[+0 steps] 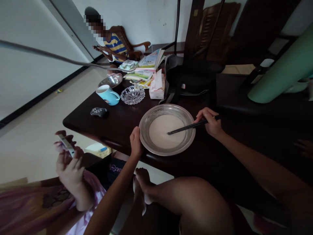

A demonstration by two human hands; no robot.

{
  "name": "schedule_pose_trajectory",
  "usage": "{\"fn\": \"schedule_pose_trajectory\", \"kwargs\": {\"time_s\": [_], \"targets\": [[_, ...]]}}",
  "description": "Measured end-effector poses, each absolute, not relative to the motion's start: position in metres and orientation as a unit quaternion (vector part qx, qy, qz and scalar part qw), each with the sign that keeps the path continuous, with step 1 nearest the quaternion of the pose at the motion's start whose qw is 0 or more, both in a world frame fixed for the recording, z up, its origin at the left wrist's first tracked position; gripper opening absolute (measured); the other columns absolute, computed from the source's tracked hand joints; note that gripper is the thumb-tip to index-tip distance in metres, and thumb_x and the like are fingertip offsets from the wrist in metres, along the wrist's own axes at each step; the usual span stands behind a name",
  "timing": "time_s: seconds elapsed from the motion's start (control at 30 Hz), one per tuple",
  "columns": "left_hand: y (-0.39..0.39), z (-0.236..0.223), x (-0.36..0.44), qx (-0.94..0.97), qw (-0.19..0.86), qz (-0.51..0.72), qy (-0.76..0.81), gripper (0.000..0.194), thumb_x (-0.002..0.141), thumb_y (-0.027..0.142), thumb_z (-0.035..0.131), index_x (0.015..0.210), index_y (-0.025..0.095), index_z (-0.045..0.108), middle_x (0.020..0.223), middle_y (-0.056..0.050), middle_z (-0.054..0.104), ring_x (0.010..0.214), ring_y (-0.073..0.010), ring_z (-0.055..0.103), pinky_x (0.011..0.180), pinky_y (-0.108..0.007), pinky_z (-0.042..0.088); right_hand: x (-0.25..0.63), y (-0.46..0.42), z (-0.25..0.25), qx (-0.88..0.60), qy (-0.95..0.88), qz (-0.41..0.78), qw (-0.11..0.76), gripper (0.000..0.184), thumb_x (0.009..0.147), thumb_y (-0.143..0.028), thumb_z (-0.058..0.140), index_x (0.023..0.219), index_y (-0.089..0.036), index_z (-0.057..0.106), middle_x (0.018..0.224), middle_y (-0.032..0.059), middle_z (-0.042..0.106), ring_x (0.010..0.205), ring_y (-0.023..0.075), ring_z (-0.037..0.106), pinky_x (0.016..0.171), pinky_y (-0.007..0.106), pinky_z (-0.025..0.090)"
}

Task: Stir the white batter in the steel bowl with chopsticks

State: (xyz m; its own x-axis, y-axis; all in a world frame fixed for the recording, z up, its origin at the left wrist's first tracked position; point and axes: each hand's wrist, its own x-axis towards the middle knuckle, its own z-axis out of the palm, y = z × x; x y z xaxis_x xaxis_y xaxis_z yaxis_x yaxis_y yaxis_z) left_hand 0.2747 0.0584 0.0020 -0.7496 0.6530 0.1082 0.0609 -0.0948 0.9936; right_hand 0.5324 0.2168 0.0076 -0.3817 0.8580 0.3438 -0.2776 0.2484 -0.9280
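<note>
A wide metal bowl [144,142] holds a pale, milky liquid [162,130] and stands at the edge of the dark table. My left hand [136,142] grips the bowl's left rim, fingers closed on it. On the other side, my right hand [210,122] is closed around a pair of black chopsticks [188,126]. The chopsticks slant down to the left over the bowl's right rim, and their tips dip into the liquid near its middle.
Behind the bowl are a tissue pack [157,88], a glass dish [132,95], a blue mug [109,95], a game controller [98,112] and stacked books [146,67]. A green cylinder [276,71] leans in from the right. A person holding a phone [66,145] sits at left; another sits farther back.
</note>
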Motion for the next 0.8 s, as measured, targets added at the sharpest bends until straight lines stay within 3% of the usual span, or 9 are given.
{"fn": "schedule_pose_trajectory", "kwargs": {"time_s": [0.2,0.37,0.5,0.67,0.8], "targets": [[0.0585,0.0035,0.2747,0.278,0.212,0.68,0.645,0.044,0.077,0.054,0.063,0.06,0.019,0.041,0.061,0.005,0.033,0.058,-0.0101,0.031,0.055,-0.022,0.034,0.5323,0.2158,0.0092,-0.247,-0.669,0.517,0.473,0.033,0.088,-0.048,0.059,0.073,-0.021,0.069,0.069,0.002,0.071,0.067,0.0161,0.068,0.065,0.029,0.054],[0.0587,0.0029,0.2752,0.271,0.218,0.685,0.641,0.043,0.078,0.051,0.063,0.06,0.019,0.041,0.061,0.005,0.035,0.059,-0.0101,0.032,0.056,-0.022,0.035,0.5325,0.2159,0.0087,-0.242,-0.627,0.556,0.488,0.034,0.088,-0.051,0.058,0.076,-0.021,0.067,0.06,-0.0003,0.067,0.053,0.015,0.064,0.054,0.029,0.052],[0.059,0.0044,0.2766,0.265,0.219,0.688,0.639,0.043,0.079,0.05,0.064,0.059,0.019,0.041,0.061,0.005,0.035,0.058,-0.01,0.032,0.055,-0.022,0.035,0.533,0.2155,0.0107,-0.263,-0.677,0.5,0.471,0.035,0.087,-0.052,0.059,0.073,-0.021,0.069,0.069,0.0026,0.071,0.067,0.0177,0.068,0.065,0.032,0.055],[0.0592,0.003,0.2756,0.253,0.222,0.689,0.642,0.041,0.08,0.048,0.063,0.059,0.019,0.043,0.061,0.004,0.036,0.059,-0.0104,0.035,0.057,-0.022,0.036,0.5334,0.2163,0.011,-0.266,-0.625,0.541,0.496,0.036,0.087,-0.054,0.057,0.074,-0.021,0.067,0.058,0.0004,0.066,0.055,0.0175,0.066,0.056,0.031,0.054],[0.0589,0.0035,0.2755,0.256,0.219,0.689,0.642,0.041,0.081,0.046,0.062,0.059,0.019,0.041,0.061,0.005,0.035,0.059,-0.0104,0.033,0.058,-0.022,0.036,0.5329,0.2151,0.0125,-0.258,-0.678,0.511,0.461,0.035,0.086,-0.052,0.059,0.072,-0.022,0.069,0.068,0.0024,0.071,0.065,0.0175,0.068,0.064,0.032,0.055]]}}
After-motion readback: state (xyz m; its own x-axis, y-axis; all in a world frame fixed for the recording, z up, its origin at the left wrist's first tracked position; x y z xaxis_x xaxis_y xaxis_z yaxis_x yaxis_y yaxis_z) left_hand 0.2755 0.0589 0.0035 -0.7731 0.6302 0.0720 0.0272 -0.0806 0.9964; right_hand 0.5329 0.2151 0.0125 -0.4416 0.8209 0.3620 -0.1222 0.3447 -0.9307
